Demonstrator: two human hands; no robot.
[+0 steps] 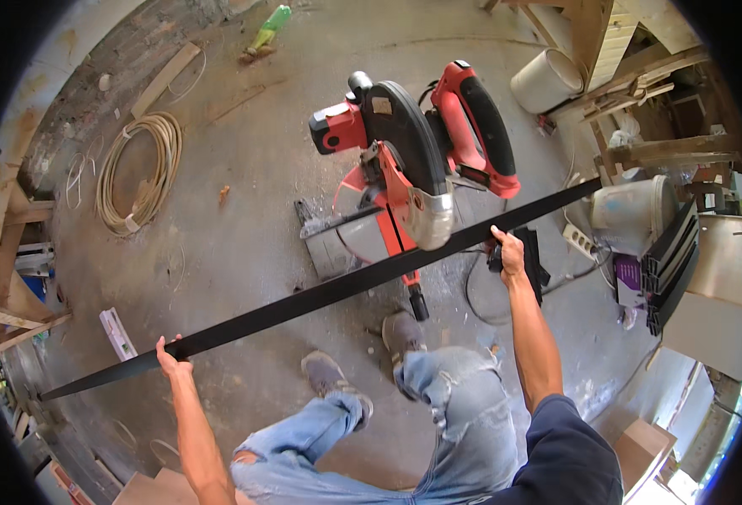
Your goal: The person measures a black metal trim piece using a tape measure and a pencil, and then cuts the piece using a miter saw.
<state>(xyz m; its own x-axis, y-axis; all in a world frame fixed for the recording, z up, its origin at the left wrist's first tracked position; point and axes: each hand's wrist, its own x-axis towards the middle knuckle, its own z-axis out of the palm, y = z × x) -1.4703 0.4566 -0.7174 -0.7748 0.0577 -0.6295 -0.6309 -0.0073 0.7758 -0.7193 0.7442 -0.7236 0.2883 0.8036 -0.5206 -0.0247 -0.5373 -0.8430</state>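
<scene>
Black and long, the strip (320,295) is held up over the floor (245,160), slanting from low on the left to high on the right, and it runs across the base of the red saw (413,160). It is gripped near its left end by the left hand (171,352), with fingers curled around it, and further right by the right hand (508,252), which is closed on its edge. Because the strip is so long and thin, it could sag or swing, and an end could be knocked against the white bucket (632,215) or the stack of dark pieces (670,265). The cord (480,290) by the shoes (362,358) could be tripped on. The blade is mostly hidden under its guard, so it cannot be told whether it is spinning. The strip's far left tip is lost in the dark rim. A coil of hose (139,172) lies well apart.
</scene>
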